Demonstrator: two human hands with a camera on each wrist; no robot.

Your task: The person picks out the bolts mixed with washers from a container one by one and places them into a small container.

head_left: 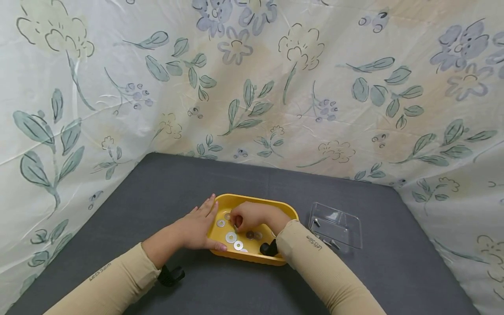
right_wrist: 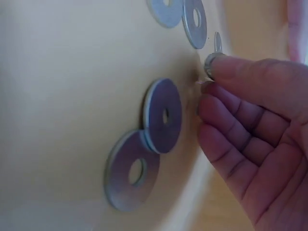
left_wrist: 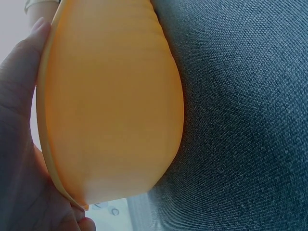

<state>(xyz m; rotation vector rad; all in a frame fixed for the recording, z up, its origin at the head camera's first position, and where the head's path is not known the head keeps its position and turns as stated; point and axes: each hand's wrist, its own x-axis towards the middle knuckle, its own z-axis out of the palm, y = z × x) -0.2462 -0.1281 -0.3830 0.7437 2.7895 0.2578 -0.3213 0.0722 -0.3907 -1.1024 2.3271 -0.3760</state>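
A yellow plastic tray (head_left: 257, 259) lies on the dark cloth with several flat metal washers (head_left: 231, 237) in it. My left hand (head_left: 197, 225) rests on the tray's left end, fingers straight along the rim and thumb (left_wrist: 21, 72) over the near corner. Inside the tray, my right hand (head_left: 252, 217) pinches a small metal washer (right_wrist: 210, 65) between thumb and fingertip; the fingers hide part of it. In the right wrist view, two overlapping washers (right_wrist: 131, 185) lie beside the curled fingers.
Right of the yellow tray stands a clear plastic tray (head_left: 352, 225) with a few small metal pieces (head_left: 334, 244), partly hidden by my right sleeve. Dark cloth (head_left: 189, 175) covers the table. Floral fabric (head_left: 252, 87) hangs behind and at the sides.
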